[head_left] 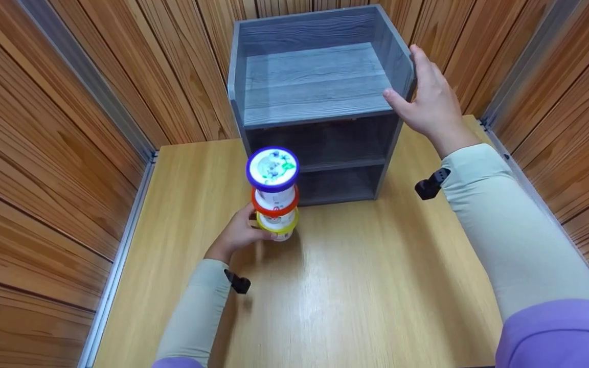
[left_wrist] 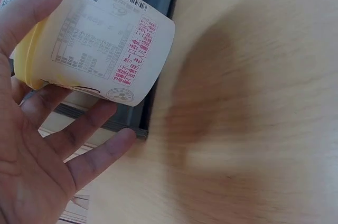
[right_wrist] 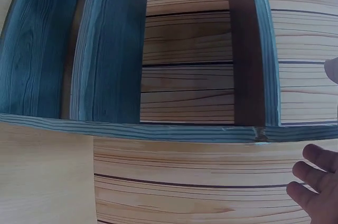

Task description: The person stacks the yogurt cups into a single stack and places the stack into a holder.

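A stack of three white tubs stands in front of the grey shelf unit [head_left: 320,117]: a purple-lidded tub [head_left: 273,169] on top, a red-lidded tub [head_left: 276,200] in the middle and a yellow-lidded tub [head_left: 278,223] at the bottom. My left hand [head_left: 241,232] grips the bottom tub near its yellow rim, thumb on the near side. Up close, printed text and a barcode show on that tub [left_wrist: 116,39], which appears raised off the table. At the unit's upper right side panel, my right hand [head_left: 430,105] straddles the edge with extended fingers; contact is unclear.
Below its walled top tray, the unit has two dark compartments [head_left: 340,143]. It stands at the back of a light wooden table [head_left: 356,286], close to the plank wall [head_left: 182,66]. Metal rails [head_left: 120,255] edge the table on both sides.
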Demonstrator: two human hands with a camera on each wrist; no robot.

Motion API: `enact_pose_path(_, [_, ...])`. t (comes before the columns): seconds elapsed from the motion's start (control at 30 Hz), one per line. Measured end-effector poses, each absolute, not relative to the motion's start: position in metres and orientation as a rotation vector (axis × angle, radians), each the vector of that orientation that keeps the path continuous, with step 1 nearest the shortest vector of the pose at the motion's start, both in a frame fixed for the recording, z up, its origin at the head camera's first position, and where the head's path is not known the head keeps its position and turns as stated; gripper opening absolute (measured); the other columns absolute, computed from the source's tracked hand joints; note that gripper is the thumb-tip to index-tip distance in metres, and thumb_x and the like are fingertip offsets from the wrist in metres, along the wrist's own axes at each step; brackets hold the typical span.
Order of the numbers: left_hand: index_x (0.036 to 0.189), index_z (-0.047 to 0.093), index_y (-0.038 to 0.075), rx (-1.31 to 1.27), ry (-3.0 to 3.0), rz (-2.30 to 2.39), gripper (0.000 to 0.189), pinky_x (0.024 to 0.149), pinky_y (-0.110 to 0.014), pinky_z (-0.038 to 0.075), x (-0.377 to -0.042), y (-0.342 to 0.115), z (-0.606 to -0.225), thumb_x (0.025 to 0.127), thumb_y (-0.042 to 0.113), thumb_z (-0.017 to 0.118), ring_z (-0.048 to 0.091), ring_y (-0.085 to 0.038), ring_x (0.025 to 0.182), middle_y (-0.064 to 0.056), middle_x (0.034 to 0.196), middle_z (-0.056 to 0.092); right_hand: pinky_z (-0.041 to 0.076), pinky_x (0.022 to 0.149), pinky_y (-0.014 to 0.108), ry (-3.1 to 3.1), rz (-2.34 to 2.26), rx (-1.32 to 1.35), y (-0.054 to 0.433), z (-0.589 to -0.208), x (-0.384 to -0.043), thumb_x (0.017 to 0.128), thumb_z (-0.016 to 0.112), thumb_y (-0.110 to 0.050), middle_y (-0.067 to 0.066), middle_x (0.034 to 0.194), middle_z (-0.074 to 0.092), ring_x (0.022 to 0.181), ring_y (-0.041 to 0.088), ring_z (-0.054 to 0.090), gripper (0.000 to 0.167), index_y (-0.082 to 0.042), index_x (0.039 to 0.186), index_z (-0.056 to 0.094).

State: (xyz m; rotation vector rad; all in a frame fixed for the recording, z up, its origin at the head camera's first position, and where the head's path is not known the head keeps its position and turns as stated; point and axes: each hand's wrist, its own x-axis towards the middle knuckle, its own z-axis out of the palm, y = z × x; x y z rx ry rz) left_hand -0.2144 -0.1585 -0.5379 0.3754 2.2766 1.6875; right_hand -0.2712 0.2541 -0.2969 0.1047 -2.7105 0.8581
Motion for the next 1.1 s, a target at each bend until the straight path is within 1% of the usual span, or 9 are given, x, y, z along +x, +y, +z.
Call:
enact_pose_path(0.17, [0.140,0.049,0.039,0.405,2.278,1.691,0.084,0.106,-0.051,0.043,-0.212,-0.156,-0.527,0.068,0.036,0.094,0.051,-0.021,0.125,0.012,0.138,0.055,0.029,0.117,0.057,-2.737,0.829,0.099,0.250,-0.301,-0.274,0.094,0.055,-0.060,0.009,0.164,0.026,0.144,0.033,0.035,0.089,-0.033,0.163,0.005])
enact_pose_path(0.3, [0.139,0.050,0.037,0.425,2.296,1.713,0.083,0.104,-0.048,0.046,-0.210,-0.152,-0.519,0.069,0.036,0.094,0.053,-0.022,0.123,0.011,0.137,0.056,0.031,0.116,0.057,-2.752,0.846,0.074,0.248,-0.301,-0.276,0.093,0.056,-0.062,0.008,0.164,0.025,0.143,0.033,0.036,0.092,-0.034,0.162,0.002])
enact_pose_path(0.53, [0.136,0.053,0.037,0.461,2.348,1.718,0.080,0.101,-0.048,0.048,-0.209,-0.144,-0.501,0.067,0.039,0.094,0.055,-0.022,0.120,0.011,0.134,0.059,0.032,0.114,0.059,-2.760,0.839,0.066,0.248,-0.302,-0.276,0.092,0.056,-0.063,0.008,0.165,0.025,0.143,0.036,0.037,0.092,-0.036,0.161,0.000])
enact_pose_path(0.73, [0.136,0.054,0.035,0.452,2.351,1.717,0.079,0.098,-0.048,0.051,-0.210,-0.139,-0.485,0.068,0.031,0.094,0.054,-0.025,0.117,0.008,0.131,0.060,0.036,0.111,0.060,-2.752,0.818,0.073,0.247,-0.305,-0.276,0.092,0.057,-0.062,0.009,0.164,0.028,0.138,0.037,0.043,0.093,-0.037,0.161,0.001])
enact_pose_path(0.9, [0.136,0.054,0.034,0.428,2.367,1.711,0.080,0.098,-0.049,0.052,-0.209,-0.135,-0.472,0.068,0.028,0.095,0.055,-0.025,0.117,0.008,0.131,0.059,0.037,0.110,0.061,-2.760,0.809,0.049,0.248,-0.305,-0.277,0.092,0.057,-0.063,0.012,0.162,0.032,0.137,0.038,0.044,0.092,-0.038,0.160,0.000])
enact_pose_path(1.1, [0.136,0.052,0.034,0.455,2.390,1.716,0.078,0.100,-0.048,0.050,-0.209,-0.131,-0.458,0.071,0.024,0.093,0.055,-0.025,0.117,0.009,0.132,0.059,0.038,0.109,0.062,-2.766,0.791,0.042,0.247,-0.305,-0.276,0.091,0.057,-0.064,0.015,0.160,0.034,0.136,0.040,0.044,0.093,-0.038,0.160,0.000])
